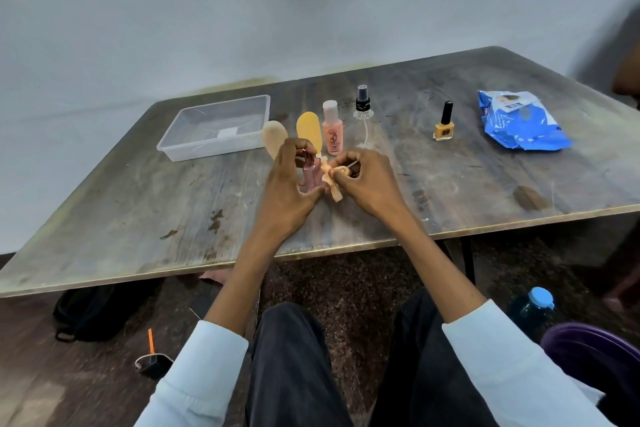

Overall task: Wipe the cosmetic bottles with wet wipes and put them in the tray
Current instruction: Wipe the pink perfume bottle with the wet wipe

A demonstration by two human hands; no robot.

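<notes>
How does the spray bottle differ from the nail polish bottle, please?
The spray bottle is clear, round-bodied and taller; the nail polish bottle is yellow, squarish and shorter. The spray bottle stands beside the pink bottle; the nail polish stands alone nearer the wipes pack. Both stand upright with black tops.

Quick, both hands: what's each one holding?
Left hand: grips a small pink bottle.
Right hand: pinches a wet wipe against it.

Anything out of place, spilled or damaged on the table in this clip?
Nothing stands out. The bottles stand upright in a row, the tray sits flat, and the wipes pack lies at the right. The tabletop is only stained and worn.
</notes>
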